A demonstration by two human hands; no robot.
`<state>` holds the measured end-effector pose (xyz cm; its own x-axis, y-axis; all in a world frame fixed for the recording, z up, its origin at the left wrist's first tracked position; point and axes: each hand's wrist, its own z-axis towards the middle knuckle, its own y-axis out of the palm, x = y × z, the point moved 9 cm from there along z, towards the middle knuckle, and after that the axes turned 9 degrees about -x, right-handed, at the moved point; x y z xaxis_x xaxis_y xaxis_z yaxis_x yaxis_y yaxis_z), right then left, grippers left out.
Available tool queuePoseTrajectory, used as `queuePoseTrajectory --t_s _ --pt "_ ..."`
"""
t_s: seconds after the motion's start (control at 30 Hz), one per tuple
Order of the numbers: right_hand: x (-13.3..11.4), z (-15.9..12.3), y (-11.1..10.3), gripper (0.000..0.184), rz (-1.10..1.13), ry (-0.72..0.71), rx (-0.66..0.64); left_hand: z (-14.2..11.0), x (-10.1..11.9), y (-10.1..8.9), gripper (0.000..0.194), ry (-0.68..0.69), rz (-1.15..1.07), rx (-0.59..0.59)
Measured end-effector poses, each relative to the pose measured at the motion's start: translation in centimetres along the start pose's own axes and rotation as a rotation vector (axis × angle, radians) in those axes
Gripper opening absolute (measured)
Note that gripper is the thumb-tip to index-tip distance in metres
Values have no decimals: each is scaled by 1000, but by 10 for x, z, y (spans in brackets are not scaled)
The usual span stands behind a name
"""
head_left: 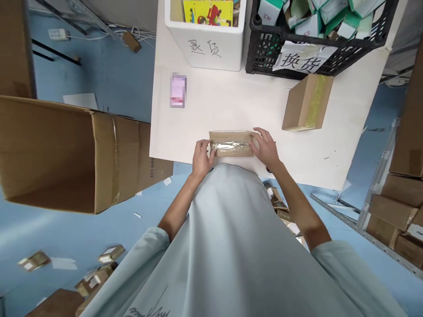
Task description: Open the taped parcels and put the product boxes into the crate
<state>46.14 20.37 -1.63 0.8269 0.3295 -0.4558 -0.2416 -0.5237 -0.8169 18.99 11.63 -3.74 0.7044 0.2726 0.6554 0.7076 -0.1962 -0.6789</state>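
A small cardboard box (231, 137) with shiny clear tape along its top lies at the table's front edge, close to my body. My left hand (201, 159) grips its left end, with thumb and fingers at the corner. At the opposite end my right hand (266, 149) holds the box, its fingers bent over the far right corner and the thumb on the near side. The underside of the box is hidden.
On the white table (231, 101) stand a white bin (211, 48), a black crate (267, 46) of green-white boxes, a larger taped carton (299, 105) and a blurred pink item (178, 90). A big open carton (115, 163) is at the left. Several boxes lie on the floor.
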Motion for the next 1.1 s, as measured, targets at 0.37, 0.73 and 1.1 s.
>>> queuePoseTrajectory --t_s 0.37,0.73,1.1 --pt "-38 44 17 44 -471 -274 -354 -14 0 23 31 33 61 -35" --pt "-34 47 18 51 -507 -278 -347 -8 -2 25 30 125 114 -14" --pt "-51 60 26 53 -614 -189 -301 -1 -4 27 27 178 212 -32"
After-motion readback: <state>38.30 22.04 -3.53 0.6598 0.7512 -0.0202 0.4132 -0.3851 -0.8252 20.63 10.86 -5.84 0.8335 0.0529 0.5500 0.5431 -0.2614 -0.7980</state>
